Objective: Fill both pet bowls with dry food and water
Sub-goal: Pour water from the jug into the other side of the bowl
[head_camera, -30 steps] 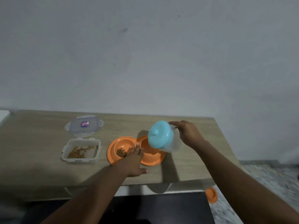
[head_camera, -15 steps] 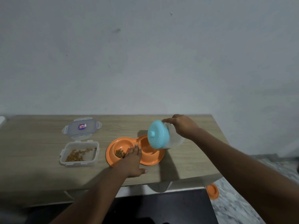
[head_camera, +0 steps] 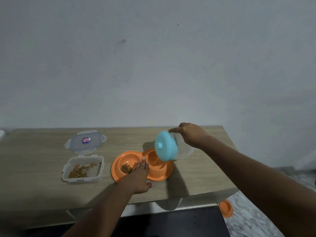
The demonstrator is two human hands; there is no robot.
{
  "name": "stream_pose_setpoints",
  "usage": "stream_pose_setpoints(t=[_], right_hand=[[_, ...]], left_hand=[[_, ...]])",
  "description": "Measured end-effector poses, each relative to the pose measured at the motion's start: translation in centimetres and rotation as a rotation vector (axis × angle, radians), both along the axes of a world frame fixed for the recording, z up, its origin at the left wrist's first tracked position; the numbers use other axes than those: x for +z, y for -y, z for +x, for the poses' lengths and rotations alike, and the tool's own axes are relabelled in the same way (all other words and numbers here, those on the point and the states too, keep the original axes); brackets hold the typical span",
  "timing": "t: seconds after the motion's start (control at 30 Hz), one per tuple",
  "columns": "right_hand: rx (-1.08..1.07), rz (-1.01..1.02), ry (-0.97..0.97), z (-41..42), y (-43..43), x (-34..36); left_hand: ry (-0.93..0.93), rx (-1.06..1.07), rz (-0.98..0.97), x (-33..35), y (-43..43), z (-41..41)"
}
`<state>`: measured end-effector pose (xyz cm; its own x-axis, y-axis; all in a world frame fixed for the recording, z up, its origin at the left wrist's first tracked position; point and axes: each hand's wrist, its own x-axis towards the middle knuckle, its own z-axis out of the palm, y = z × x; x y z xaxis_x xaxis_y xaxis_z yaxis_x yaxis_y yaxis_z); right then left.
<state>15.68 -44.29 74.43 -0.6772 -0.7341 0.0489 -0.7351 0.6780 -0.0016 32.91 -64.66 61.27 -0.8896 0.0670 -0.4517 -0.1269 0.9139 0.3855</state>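
While jug (head_camera: 168,147) tilts over bowl (head_camera: 164,176), container (head_camera: 83,169), lid (head_camera: 85,140) nearby

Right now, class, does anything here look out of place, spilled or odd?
One thing: a round orange dish lies on the floor by the right corner of the table, apart from the rest. No spill shows on the table. The jug is tilted over the pet bowl, but the right hand holds it.

Plastic wares on wood-grain table (head_camera: 42,168)

Orange double bowl (head_camera: 160,175) glossy, smooth; blue lid (head_camera: 165,146) dimpled; food box (head_camera: 83,179) translucent plastic.
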Motion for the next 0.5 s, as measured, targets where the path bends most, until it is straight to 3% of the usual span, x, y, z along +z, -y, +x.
stream_pose_setpoints(t=[0.5], right_hand=[[0.02,0.004,-0.01,0.29,-0.24,-0.27]], left_hand=[[0.004,-0.008,-0.002,0.2,-0.06,-0.09]])
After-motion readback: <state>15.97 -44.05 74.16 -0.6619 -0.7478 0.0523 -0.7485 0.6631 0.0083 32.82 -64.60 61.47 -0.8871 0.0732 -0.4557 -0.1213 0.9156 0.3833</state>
